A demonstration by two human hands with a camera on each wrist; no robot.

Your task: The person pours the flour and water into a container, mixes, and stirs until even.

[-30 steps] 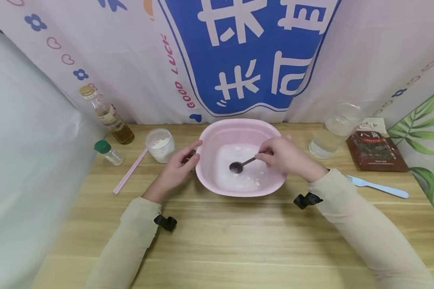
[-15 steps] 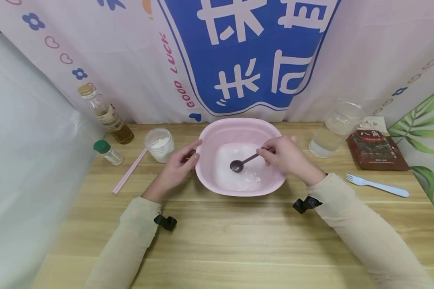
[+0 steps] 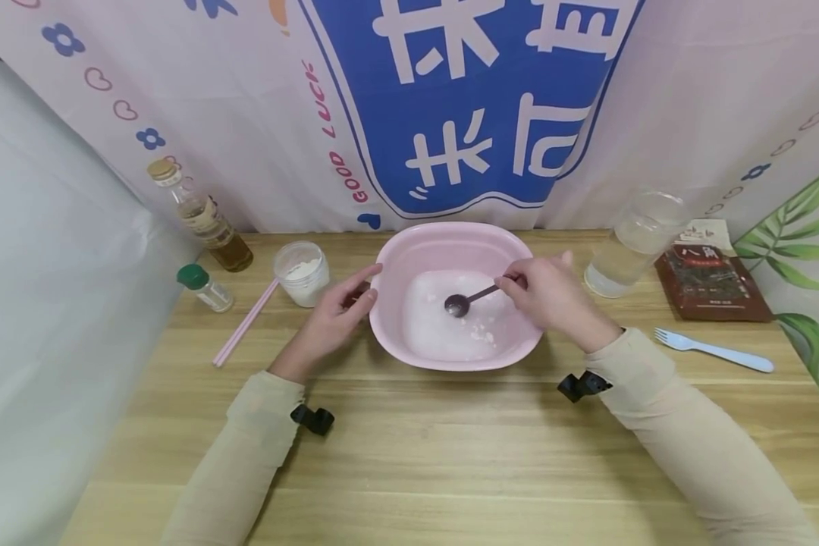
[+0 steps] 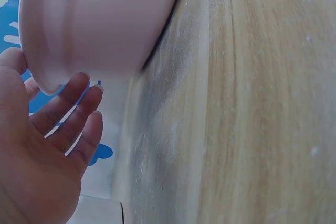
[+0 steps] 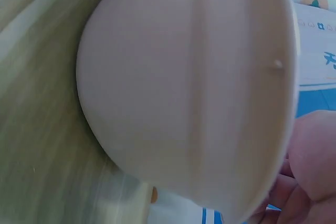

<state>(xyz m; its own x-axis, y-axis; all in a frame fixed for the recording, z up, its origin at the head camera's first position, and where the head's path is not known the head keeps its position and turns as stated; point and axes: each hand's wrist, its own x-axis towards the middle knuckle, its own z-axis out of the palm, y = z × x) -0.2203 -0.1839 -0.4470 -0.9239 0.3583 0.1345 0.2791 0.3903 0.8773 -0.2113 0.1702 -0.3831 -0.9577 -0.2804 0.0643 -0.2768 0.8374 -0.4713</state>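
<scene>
A pink plastic basin stands mid-table, with white powder and small clumps in what looks like liquid at its bottom. My right hand pinches the handle of a dark brown measuring spoon, whose round bowl is low inside the basin; in the right wrist view the basin's outer wall hides the spoon. At the basin's left side, my left hand holds the rim, thumb at its edge and the other fingers loosely bent under it. Close by that hand stands a clear tub of white powder.
Left on the table are a bottle of amber liquid, a green-capped shaker and pink chopsticks. To the right stand a glass of water, a red-brown spice packet and a light blue fork. A printed curtain hangs behind.
My right hand has shifted slightly to the right, and the spoon's bowl has moved right and a little away from me within the basin. The left hand stays at the rim.
</scene>
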